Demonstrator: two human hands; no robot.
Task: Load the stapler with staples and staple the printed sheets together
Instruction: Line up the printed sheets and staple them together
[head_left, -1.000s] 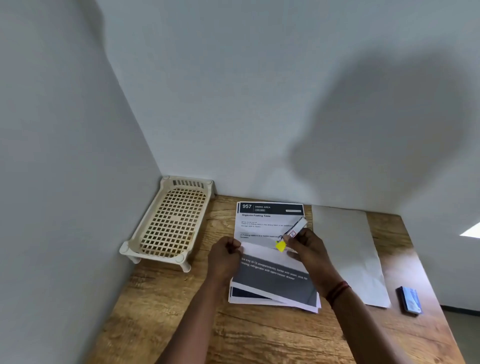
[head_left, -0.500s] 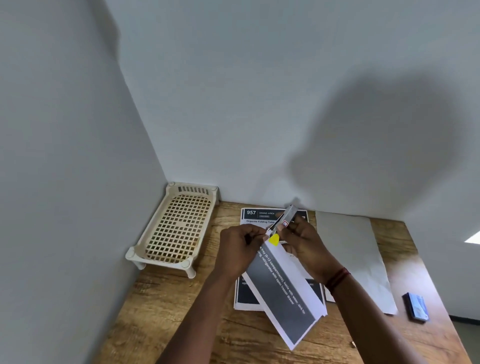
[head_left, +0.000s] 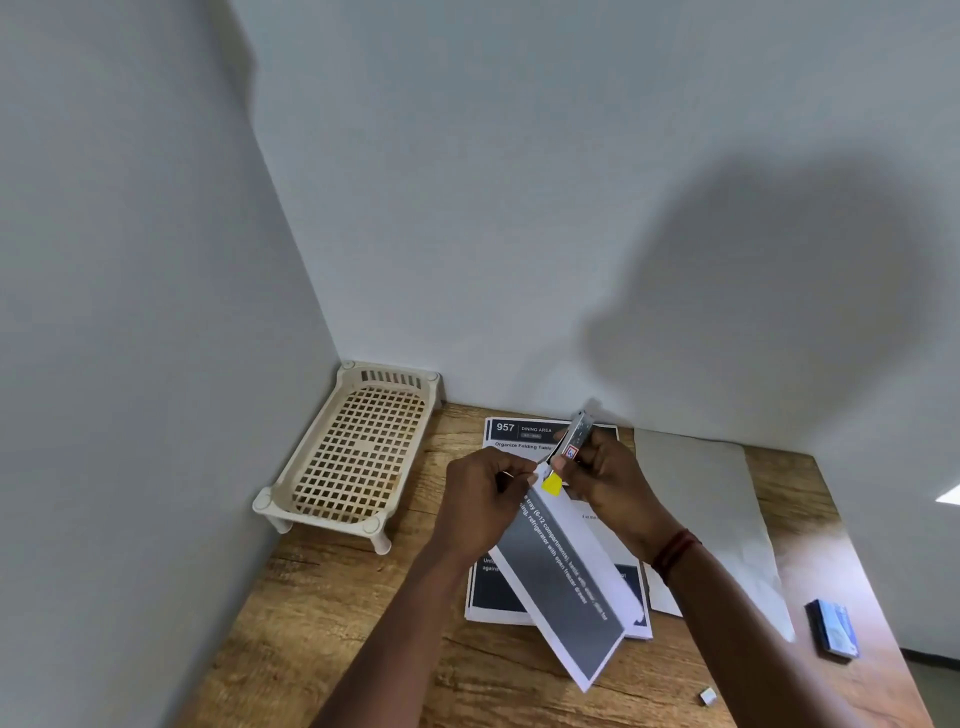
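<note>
Cream plastic tray (head_left: 358, 457) sits in the wall corner, nothing in it. Right hand (head_left: 605, 478) is closed around the small silver stapler (head_left: 574, 441), left hand (head_left: 480, 501) pinches the lifted printed sheets (head_left: 563, 582) at their corner, over the wooden table (head_left: 332, 623).

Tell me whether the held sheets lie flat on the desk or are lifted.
Lifted: the held sheets hang tilted from both hands above the stack on the desk.
</note>
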